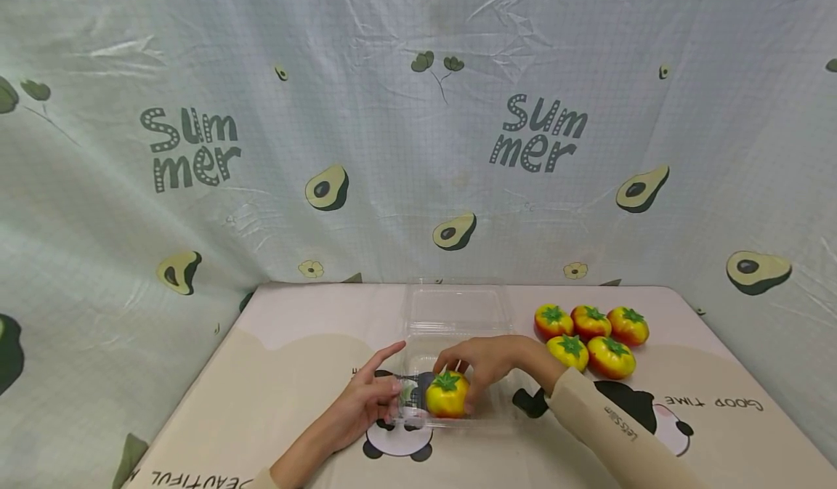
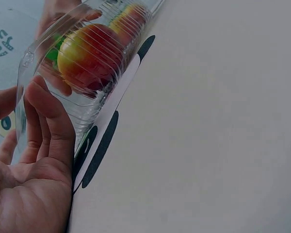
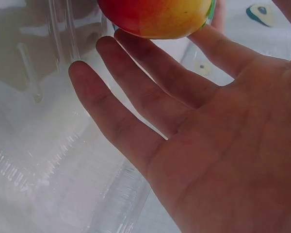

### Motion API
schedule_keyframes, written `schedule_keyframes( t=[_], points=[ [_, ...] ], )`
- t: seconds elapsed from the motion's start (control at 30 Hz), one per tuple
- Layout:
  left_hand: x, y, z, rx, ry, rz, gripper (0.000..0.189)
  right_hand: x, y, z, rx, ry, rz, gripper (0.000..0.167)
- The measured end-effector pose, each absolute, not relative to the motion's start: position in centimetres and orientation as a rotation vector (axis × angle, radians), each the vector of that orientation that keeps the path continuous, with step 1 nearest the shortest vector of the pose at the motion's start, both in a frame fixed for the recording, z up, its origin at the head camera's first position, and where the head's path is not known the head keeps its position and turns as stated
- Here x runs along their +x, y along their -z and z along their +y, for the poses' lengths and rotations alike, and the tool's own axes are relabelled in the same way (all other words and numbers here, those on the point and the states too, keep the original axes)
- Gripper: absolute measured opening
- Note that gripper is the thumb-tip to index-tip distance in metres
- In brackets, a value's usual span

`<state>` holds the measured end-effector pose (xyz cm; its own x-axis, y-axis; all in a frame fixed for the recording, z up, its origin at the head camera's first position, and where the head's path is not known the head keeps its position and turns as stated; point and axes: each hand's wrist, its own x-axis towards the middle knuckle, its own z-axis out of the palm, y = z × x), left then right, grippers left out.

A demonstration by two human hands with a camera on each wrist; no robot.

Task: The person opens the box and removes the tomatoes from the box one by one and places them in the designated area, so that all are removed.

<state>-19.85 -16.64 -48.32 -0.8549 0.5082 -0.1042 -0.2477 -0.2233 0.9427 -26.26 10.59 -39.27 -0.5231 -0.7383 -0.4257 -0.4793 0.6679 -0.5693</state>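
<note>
A clear plastic clamshell box (image 1: 500, 416) lies on the table with its lid (image 1: 458, 309) folded back. In its base sits a yellow-and-red persimmon (image 1: 447, 396) with a green leafy top. My right hand (image 1: 492, 362) grips this persimmon from above, thumb at its right side and fingers behind it. In the right wrist view, the persimmon (image 3: 157, 17) shows beyond the fingertips. My left hand (image 1: 368, 399) is at the box's left wall, one finger stretched forward and the others bent. Through the plastic in the left wrist view, the persimmon (image 2: 89, 58) shows close to the left fingers (image 2: 53, 111).
Several more persimmons (image 1: 611, 357) are grouped on the table right of the box. The pale tabletop (image 1: 288, 402) bears printed pandas and lettering. A curtain (image 1: 392, 126) printed with avocados hangs behind the table's far edge.
</note>
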Motion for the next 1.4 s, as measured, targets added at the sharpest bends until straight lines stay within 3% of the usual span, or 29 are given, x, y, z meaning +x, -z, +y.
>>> schedule_keyframes(
  t=[0.5,1.4],
  points=[
    [-19.85,48.43,-16.75,0.337,-2.110,1.563,0.071,-26.76,39.78,10.21,-0.967,0.504,2.190,0.067],
    [-19.83,48.31,-16.80,0.323,-2.114,1.558,0.071,-26.42,39.58,9.86,-0.952,0.492,2.210,0.058]
  ],
)
